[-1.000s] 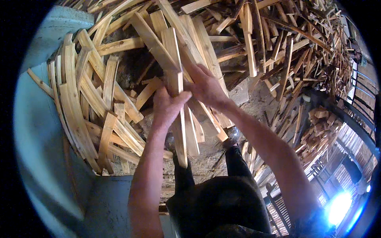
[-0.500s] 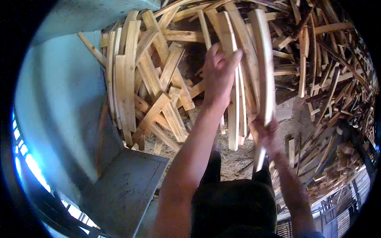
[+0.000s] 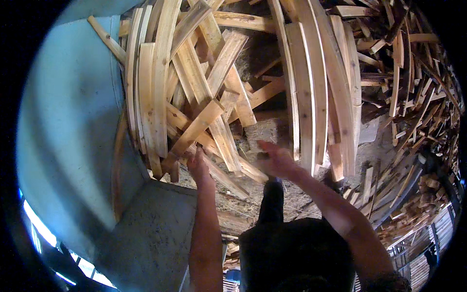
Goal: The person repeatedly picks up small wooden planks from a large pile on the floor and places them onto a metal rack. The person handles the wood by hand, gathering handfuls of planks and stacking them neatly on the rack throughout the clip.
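My left hand (image 3: 198, 168) is at the lower end of a jumble of crossed wooden boards, beside a short slanted board (image 3: 197, 125). Its fingers look slightly apart; whether they touch the wood I cannot make out. Further right, my right hand (image 3: 277, 159) holds nothing, its thumb and fingers apart and pointing left. Just past it stands a row of long pale boards (image 3: 305, 92), side by side and roughly lengthwise to me. Another long board (image 3: 348, 107) is at the right of that row.
A pale blue wall (image 3: 73, 107) rises on the left, with upright boards (image 3: 160, 87) next to it. A grey metal panel (image 3: 151, 228) lies near me at the left. Heaped scrap wood (image 3: 413, 82) fills the right side, above dirt floor (image 3: 287, 194).
My right hand has let go of the long board and moved left. My left hand has left the pale boards and come down left to the crossed boards. The view has shifted.
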